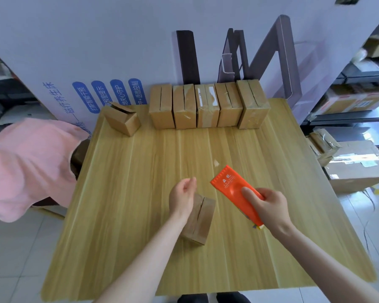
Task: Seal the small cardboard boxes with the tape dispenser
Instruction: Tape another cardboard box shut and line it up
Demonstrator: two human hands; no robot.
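Head view: the small box point(202, 217) to be sealed lies on the wooden surface point(129, 193), top seam up and showing as a dark slit, so it reads as not yet taped. The left hand point(181, 199) hovers over the box's left far corner with its wrist above the box. Its fingers are loosely curled and thumb and fingertips are close together; can't tell if they pinch a clear tape end. The right hand point(269, 207) is just right of the box and grips the orange tape dispenser point(230, 184) by its handle end. The blade end points away and the dispenser is off the box, not touching it. Step in hand, by my read, is laying tape along that seam. To do it well: press the box down with the left hand, start the tape over one end edge, pull the dispenser straight along the slit, keep the flaps shut, then cut past the other end. Well beyond the box, at the far edge, stands a row of five boxes point(208, 108), some shiny with tape. Left of the row sits a tilted box with open flaps point(124, 119), far left of the near box. A tape scrap point(216, 163) lies just beyond the box.
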